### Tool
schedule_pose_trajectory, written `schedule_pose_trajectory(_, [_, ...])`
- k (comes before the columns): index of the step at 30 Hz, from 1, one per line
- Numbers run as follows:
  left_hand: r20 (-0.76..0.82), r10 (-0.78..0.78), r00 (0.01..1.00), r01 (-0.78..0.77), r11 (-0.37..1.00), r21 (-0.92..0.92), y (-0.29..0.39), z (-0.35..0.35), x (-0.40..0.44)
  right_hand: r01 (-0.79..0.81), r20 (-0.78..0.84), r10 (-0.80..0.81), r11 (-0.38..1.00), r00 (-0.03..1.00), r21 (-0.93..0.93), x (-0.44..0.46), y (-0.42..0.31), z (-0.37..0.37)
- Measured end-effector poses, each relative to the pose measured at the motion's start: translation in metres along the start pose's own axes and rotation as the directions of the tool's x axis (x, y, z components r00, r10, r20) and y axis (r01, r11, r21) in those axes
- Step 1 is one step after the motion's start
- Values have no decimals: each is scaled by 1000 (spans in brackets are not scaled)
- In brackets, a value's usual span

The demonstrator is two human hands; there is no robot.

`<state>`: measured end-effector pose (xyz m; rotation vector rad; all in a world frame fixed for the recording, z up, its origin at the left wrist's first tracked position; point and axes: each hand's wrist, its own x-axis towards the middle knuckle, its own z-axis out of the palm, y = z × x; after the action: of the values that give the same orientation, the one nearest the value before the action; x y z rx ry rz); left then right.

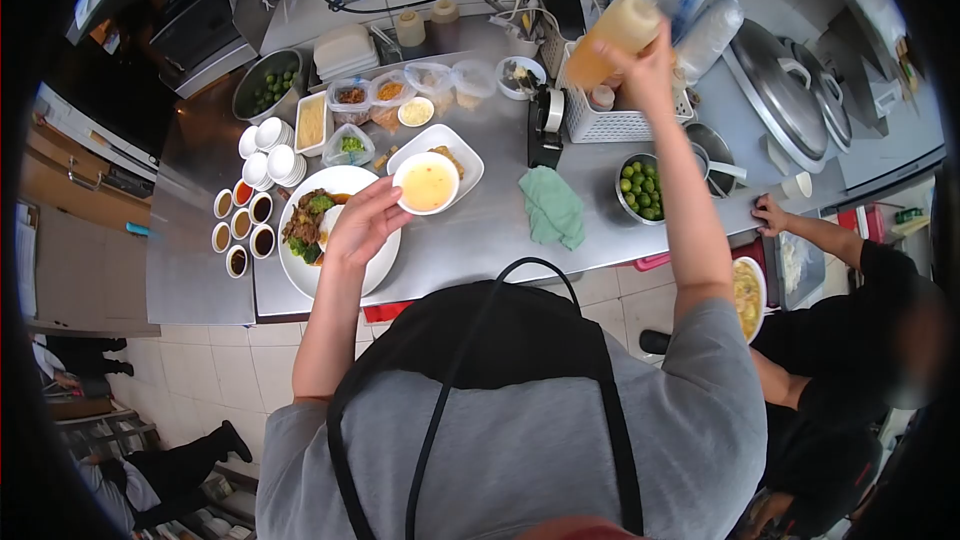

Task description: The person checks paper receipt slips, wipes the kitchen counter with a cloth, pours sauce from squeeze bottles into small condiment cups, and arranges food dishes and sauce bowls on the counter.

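In my left hand (368, 222) is a small white bowl (427, 183) of yellow liquid with small red bits, held over the edge of a white square dish (462, 152) with brown food in it. Just below and left, a large white plate (376, 258) bears meat, broccoli and a white item. My right hand (645, 68) is closed round a squeeze bottle (615, 35) of amber liquid, tilted above a white basket (600, 123) of bottles. A green cloth (552, 206) lies on the steel counter between the hands.
Several sauce cups (240, 225) and stacked white cups (272, 150) stand at the left. Bags and tubs of toppings (386, 90) line the back. A bowl of green limes (641, 188) and steel lids (785, 80) are at the right. A co-worker's hand (769, 215) rests on the counter edge.
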<state>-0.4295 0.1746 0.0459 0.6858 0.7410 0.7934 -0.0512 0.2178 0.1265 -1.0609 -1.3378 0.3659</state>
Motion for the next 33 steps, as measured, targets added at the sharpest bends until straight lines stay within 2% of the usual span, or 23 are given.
schedule_pose_trajectory(1, [1,1,1000,-1,1000,1,2,-4,-3,91,-61,-98,989,993,-117,17,3,-11])
schedule_pose_trajectory(2, [-37,24,999,-24,1000,-5,3,-8,-7,172,-99,-231,897,968,-406,32,3,-21])
schedule_pose_trajectory(3, [-76,48,996,-48,999,-10,5,-11,-11,174,-100,-232,898,968,-405,44,12,-30])
schedule_pose_trajectory(4, [-93,62,994,-64,998,-17,8,-15,-15,210,-34,-307,725,951,-657,55,23,-39])
schedule_pose_trajectory(5, [-95,66,993,-68,998,-17,10,-20,-17,231,50,-357,483,933,-845,63,35,-49])
schedule_pose_trajectory(8, [-189,108,976,-112,994,-10,14,-40,-25,176,15,-295,529,955,-830,74,88,-76])
schedule_pose_trajectory(10, [-220,125,967,-132,991,-14,17,-56,-26,-100,-167,-40,654,985,-750,71,96,-82])
schedule_pose_trajectory(12, [-259,144,955,-153,988,-15,23,-67,-29,-28,-212,-237,601,948,-799,65,101,-87])
schedule_pose_trajectory(14, [-301,150,942,-166,986,-29,27,-82,-26,-193,-326,-135,576,936,-794,67,101,-90])
schedule_pose_trajectory(16, [-345,151,926,-173,984,-32,31,-93,-23,-289,-358,-55,485,932,-825,70,100,-95])
schedule_pose_trajectory(17, [-359,153,921,-176,984,-33,34,-97,-22,-283,-350,-48,492,936,-823,73,96,-93])
schedule_pose_trajectory(19, [-380,145,913,-179,982,-53,38,-108,-17,-430,-418,112,332,902,-840,76,84,-88])
schedule_pose_trajectory(20, [-380,153,912,-188,981,-56,38,-117,-14,-424,-409,116,335,905,-841,74,80,-81])
schedule_pose_trajectory(22, [-365,161,917,-198,978,-67,41,-129,-10,-442,-426,126,146,896,-885,69,76,-67])
schedule_pose_trajectory(26, [-341,167,925,-202,977,-67,45,-152,-4,-431,-384,235,203,893,-879,65,142,-89])
schedule_pose_trajectory(28, [-332,155,931,-190,979,-76,45,-163,0,-563,-473,411,129,779,-816,65,170,-104])
schedule_pose_trajectory(29, [-341,154,927,-192,978,-79,46,-168,2,-557,-464,416,131,782,-820,67,170,-104])
schedule_pose_trajectory(31, [-341,133,931,-176,980,-96,46,-175,6,-613,-474,604,31,641,-790,74,162,-103])
schedule_pose_trajectory(32, [-360,130,924,-173,981,-91,46,-177,7,-610,-470,608,31,640,-792,78,153,-88])
schedule_pose_trajectory(33, [-366,129,922,-173,981,-91,47,-180,9,-476,-430,372,37,823,-879,81,143,-67])
